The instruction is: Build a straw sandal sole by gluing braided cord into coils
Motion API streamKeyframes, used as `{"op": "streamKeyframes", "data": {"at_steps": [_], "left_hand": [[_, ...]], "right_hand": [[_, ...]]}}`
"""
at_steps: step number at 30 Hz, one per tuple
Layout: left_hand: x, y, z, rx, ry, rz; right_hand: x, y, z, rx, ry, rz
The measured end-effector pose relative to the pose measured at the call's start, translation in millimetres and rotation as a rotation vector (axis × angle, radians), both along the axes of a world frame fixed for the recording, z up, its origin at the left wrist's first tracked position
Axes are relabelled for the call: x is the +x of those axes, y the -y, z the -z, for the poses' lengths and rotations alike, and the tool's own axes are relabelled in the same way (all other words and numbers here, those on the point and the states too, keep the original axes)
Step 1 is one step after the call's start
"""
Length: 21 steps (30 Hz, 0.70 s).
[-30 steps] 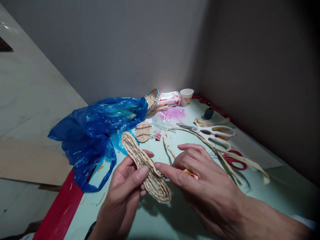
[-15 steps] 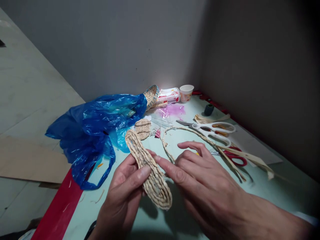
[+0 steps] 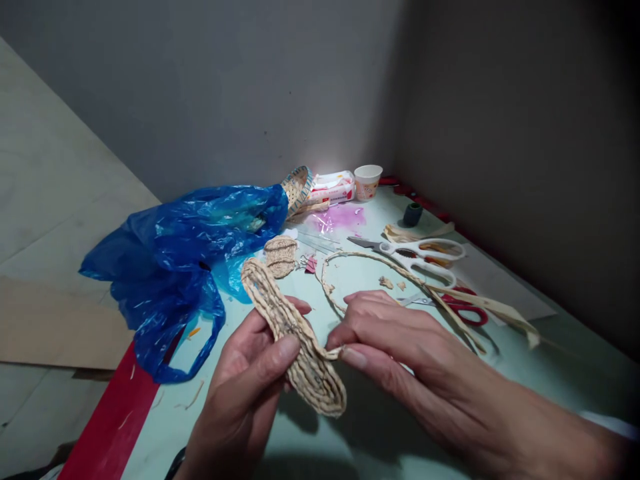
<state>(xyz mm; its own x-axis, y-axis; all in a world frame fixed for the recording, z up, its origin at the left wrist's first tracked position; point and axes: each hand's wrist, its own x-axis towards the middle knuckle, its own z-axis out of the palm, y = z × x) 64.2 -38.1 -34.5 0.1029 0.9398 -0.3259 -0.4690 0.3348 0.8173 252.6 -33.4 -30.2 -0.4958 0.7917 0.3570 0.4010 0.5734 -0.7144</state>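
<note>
A long oval piece of coiled braided straw (image 3: 285, 320), shaped like a small sole, is gripped in my left hand (image 3: 255, 373), thumb on its face and fingers behind. At its right edge my right hand (image 3: 400, 360) pinches the straw braid (image 3: 333, 353) between thumb and forefinger. That braid comes off the oval; its longer run (image 3: 360, 255) loops over the table beyond my right hand and ends in loose strands (image 3: 505, 308) at the right. Part of the braid is hidden behind my right hand.
A blue plastic bag (image 3: 180, 233) lies at left with a small woven basket (image 3: 299, 190) at its mouth. White-handled scissors (image 3: 425, 257) and red-handled scissors (image 3: 467, 308) lie right. Beyond are a paper cup (image 3: 368, 183), thread spool (image 3: 413, 214), straw coil (image 3: 281, 257) and pink binder clip (image 3: 311, 265).
My right forefinger was extended against the oval's edge; now thumb and forefinger pinch the braid and hold it slightly out to the right. My left hand keeps its hold.
</note>
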Motion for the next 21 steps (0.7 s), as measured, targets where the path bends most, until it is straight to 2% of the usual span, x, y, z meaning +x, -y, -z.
{"op": "streamKeyframes", "data": {"at_steps": [2, 5, 11, 14, 18, 20, 21], "left_hand": [[0, -1, 0.3, 0.023, -0.025, -0.011], [0, -1, 0.6, 0.027, -0.074, -0.022], [-1, -2, 0.1, -0.046, -0.041, -0.064], [-2, -4, 0.8, -0.009, -0.026, -0.03], [-6, -6, 0.9, -0.007, -0.03, 0.012], [-10, -6, 0.7, -0.001, -0.06, 0.01], [-11, -6, 0.6, 0.006, -0.08, 0.006]], "right_hand": [[4, -2, -3.1, -0.068, -0.009, -0.029], [9, -3, -3.5, -0.08, -0.007, -0.026], [17, -5, 1.2, 0.055, 0.208, -0.033], [17, -7, 1.1, 0.201, 0.353, -0.003], [17, -11, 4.3, 0.523, 0.367, 0.053], [18, -13, 6.7, 0.597, 0.345, 0.07], [18, -14, 7.2, 0.582, 0.343, 0.062]]}}
